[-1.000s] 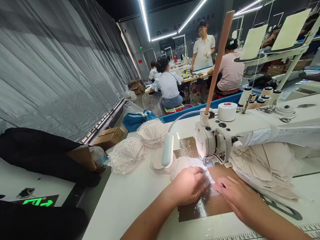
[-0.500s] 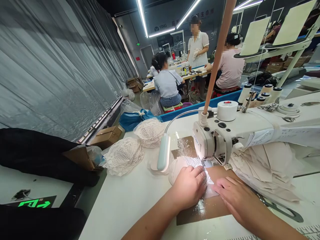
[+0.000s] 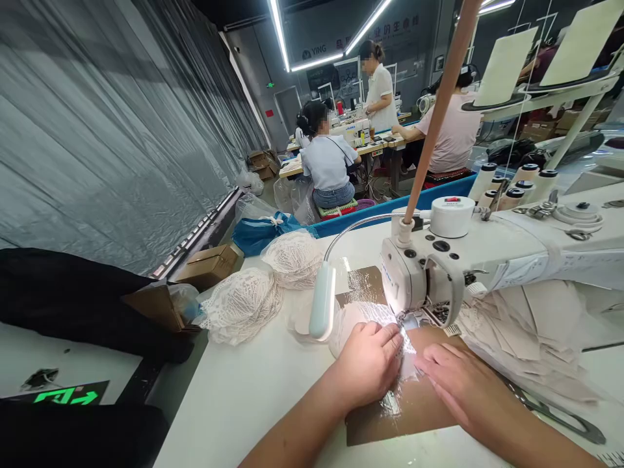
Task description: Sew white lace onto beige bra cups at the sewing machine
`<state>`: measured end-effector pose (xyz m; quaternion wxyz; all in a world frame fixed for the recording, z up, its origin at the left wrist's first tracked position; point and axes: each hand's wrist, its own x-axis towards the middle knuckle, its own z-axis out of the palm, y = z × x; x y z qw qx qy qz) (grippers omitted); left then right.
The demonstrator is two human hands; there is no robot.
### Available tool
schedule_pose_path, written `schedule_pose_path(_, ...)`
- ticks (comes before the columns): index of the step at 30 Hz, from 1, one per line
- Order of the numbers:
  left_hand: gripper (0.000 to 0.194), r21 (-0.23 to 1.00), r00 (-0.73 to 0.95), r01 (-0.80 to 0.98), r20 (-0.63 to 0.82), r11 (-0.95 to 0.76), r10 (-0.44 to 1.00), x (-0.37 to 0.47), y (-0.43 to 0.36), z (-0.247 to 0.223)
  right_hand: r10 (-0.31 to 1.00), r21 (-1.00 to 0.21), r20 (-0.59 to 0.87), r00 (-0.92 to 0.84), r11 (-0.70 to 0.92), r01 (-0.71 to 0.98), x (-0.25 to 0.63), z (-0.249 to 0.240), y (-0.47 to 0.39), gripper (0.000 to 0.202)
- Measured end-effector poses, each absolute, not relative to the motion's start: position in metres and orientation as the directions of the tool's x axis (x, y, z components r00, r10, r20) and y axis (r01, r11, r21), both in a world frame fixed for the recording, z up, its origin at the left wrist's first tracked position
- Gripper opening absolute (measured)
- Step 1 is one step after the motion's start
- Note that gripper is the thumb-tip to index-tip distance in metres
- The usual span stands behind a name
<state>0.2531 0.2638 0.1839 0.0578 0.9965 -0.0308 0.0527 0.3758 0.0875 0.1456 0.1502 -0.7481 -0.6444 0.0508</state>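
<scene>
A white lace cup piece (image 3: 407,357) lies under the head of a sewing machine (image 3: 402,276), its far part close to the needle area. My left hand (image 3: 373,361) rests on the piece with its fingers held together, pressing it down just in front of the machine. My right hand (image 3: 448,374) pinches the near right edge of the lace between thumb and fingers. Beneath is a shiny brown sheet (image 3: 375,426) on the white table. The needle itself is too small to make out, and my left hand covers part of the lace.
A pale green lamp (image 3: 320,302) stands left of the machine head. Two stacks of lace cups (image 3: 241,305) sit at the table's left edge. Beige fabric pieces (image 3: 531,331) lie to the right, with scissors (image 3: 565,416) nearer me. Co-workers are at machines behind.
The machine appears slightly farther right in view. Both hands stay on the lace, and less of its near end shows between them. The standing co-worker has turned sideways.
</scene>
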Motion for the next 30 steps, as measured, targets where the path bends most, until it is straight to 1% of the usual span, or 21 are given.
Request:
schedule_pose_path(4, 0.036, 0.113, 0.993, -0.054, 0.108, -0.992, -0.042, 0.255, 0.267, 0.184, 0.985, -0.271, 0.085, 0.153, -0.125, 0.955, 0.379, 0.151, 0.092, 0.03)
schedule_pose_path(15, 0.043, 0.126, 0.993, -0.031, 0.118, -0.992, -0.016, 0.253, 0.276, 0.176, 0.987, -0.193, 0.065, 0.147, -0.132, 0.972, 0.385, 0.163, 0.106, 0.03)
schedule_pose_path(19, 0.04, 0.151, 0.99, -0.022, 0.141, -0.988, 0.0, 0.254, 0.278, 0.174, 0.986, -0.188, 0.07, 0.15, -0.135, 0.973, 0.384, 0.167, 0.108, 0.032)
schedule_pose_path(22, 0.041, 0.167, 0.986, -0.001, 0.162, -0.986, 0.027, 0.256, 0.281, 0.172, 0.982, -0.19, 0.098, 0.16, -0.139, 0.972, 0.385, 0.165, 0.111, 0.036)
schedule_pose_path(26, 0.043, 0.189, 0.977, 0.031, 0.202, -0.981, 0.07, 0.257, 0.286, 0.168, 0.982, -0.182, 0.097, 0.163, -0.143, 0.973, 0.387, 0.16, 0.117, 0.046)
schedule_pose_path(28, 0.042, 0.204, 0.97, 0.038, 0.227, -0.978, 0.084, 0.256, 0.288, 0.166, 0.983, -0.194, 0.093, 0.155, -0.135, 0.972, 0.387, 0.161, 0.118, 0.047)
schedule_pose_path(30, 0.04, 0.219, 0.962, 0.038, 0.256, -0.975, 0.095, 0.254, 0.29, 0.165, 0.98, -0.222, 0.129, 0.149, -0.118, 0.968, 0.388, 0.164, 0.113, 0.045)
